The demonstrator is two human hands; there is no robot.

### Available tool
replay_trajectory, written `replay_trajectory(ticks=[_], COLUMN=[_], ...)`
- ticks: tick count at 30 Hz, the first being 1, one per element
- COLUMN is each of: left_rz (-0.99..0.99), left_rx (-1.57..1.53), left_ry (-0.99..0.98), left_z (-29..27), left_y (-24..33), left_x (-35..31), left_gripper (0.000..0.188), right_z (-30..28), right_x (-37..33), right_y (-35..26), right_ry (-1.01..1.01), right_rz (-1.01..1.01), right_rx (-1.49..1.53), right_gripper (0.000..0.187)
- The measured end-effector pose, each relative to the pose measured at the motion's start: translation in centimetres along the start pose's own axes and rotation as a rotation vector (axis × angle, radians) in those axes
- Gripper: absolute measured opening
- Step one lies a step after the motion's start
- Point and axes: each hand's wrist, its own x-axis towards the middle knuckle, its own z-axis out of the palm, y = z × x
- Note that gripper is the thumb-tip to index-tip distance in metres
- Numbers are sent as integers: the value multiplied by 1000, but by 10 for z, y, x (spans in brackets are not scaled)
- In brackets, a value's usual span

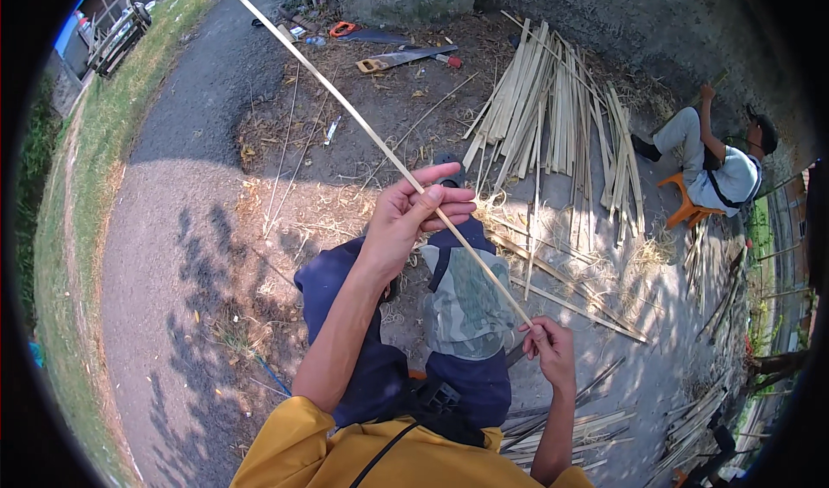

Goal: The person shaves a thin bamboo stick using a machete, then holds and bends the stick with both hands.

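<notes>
A long, thin, pale bamboo strip [345, 104] slants across the view from the upper left down to my right side. Around its middle, my left hand [419, 207] pinches it between the thumb and partly stretched fingers. My right hand [550, 347] is closed on the strip's lower end, near my right knee. Something dark shows beside the right fingers, too shaded to make out. Under the strip, a camouflage cloth [466, 307] covers my right thigh.
Ahead on the ground lies a large pile of split bamboo strips [553, 99]. Farther off are a wooden-handled saw [401, 59] and an orange-handled saw [371, 34]. A person [721, 164] sits on an orange stool [686, 203] at the right. More strips [579, 436] lie beside me.
</notes>
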Motion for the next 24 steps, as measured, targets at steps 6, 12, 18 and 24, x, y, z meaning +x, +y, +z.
replay_trajectory(ticks=[6, 12, 18, 24], left_rz=[57, 88, 94, 64], left_rx=[45, -40, -76, -75], left_ry=[15, 175, 156, 142], left_z=[11, 4, -8, -8], left_y=[-7, -6, -14, -15], left_x=[-2, 3, 6, 3], left_gripper=[60, 56, 33, 25], right_z=[-16, -50, -62, -67], right_x=[-5, -16, -28, -34], right_y=[5, 11, 23, 36], right_ry=[53, 146, 169, 151], right_rz=[-16, -89, -60, 26], right_rx=[-30, -154, -137, -80], right_gripper=[29, 27, 22, 21])
